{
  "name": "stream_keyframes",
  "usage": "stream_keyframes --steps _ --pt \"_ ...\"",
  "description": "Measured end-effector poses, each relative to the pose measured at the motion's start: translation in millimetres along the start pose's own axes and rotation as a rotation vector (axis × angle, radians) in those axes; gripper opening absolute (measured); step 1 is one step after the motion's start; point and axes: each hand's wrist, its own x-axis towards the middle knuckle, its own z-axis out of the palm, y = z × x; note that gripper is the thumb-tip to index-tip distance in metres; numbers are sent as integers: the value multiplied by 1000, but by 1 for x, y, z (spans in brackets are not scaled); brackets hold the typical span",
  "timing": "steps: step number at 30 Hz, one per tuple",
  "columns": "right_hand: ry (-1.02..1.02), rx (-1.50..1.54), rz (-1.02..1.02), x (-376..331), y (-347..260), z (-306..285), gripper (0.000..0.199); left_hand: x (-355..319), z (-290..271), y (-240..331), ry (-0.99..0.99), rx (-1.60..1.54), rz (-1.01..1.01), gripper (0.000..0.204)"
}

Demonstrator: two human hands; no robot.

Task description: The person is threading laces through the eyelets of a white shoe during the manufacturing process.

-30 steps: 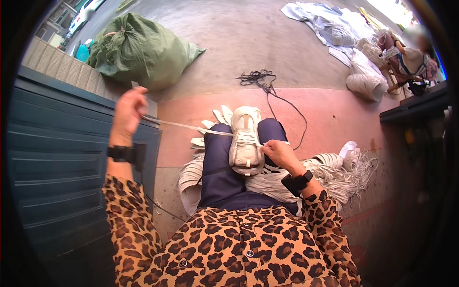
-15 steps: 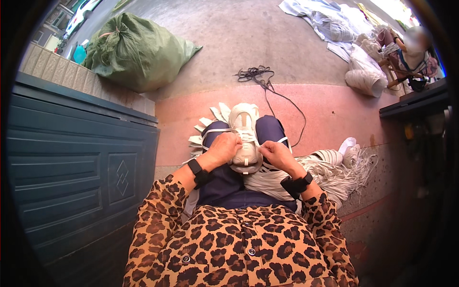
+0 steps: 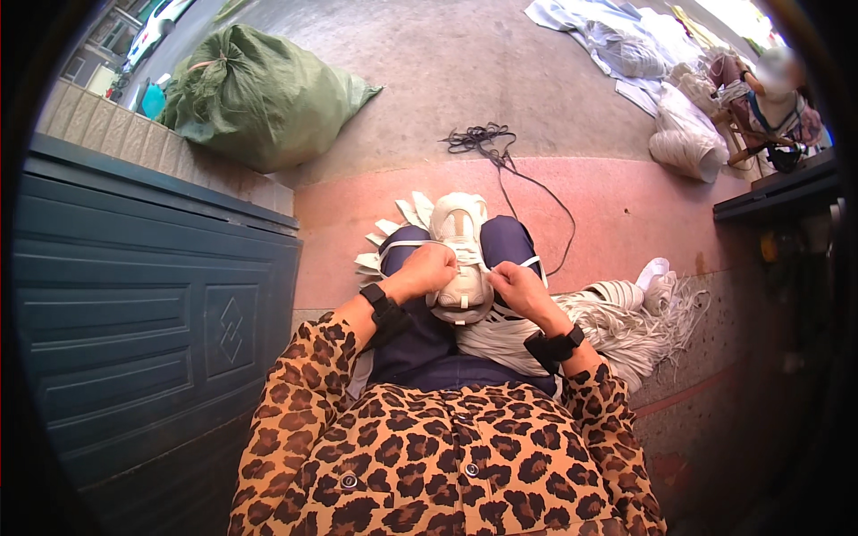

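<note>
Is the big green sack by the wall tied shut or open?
Shut, as far as it shows: the green sack lies bulging on its side, its neck gathered at the left end, nothing spilled out. The tie itself is too small to see.

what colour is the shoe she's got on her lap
White, with white laces. The shoe rests between both knees, and the head view, the only one, shows it clearly.
</note>
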Motion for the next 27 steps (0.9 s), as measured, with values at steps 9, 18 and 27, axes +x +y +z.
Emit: stream_keyframes --steps 9,18,27 --pt "184 10 -257 2 -20 6 36 -12 18 3 231 282 227 13" --pt "109 -129 -289 15 -24 19 37 -6 28 11 353 -15 113 20" --pt "13 -321 -488 37 -10 28 22 -14 7 10 239 -18 187 37"
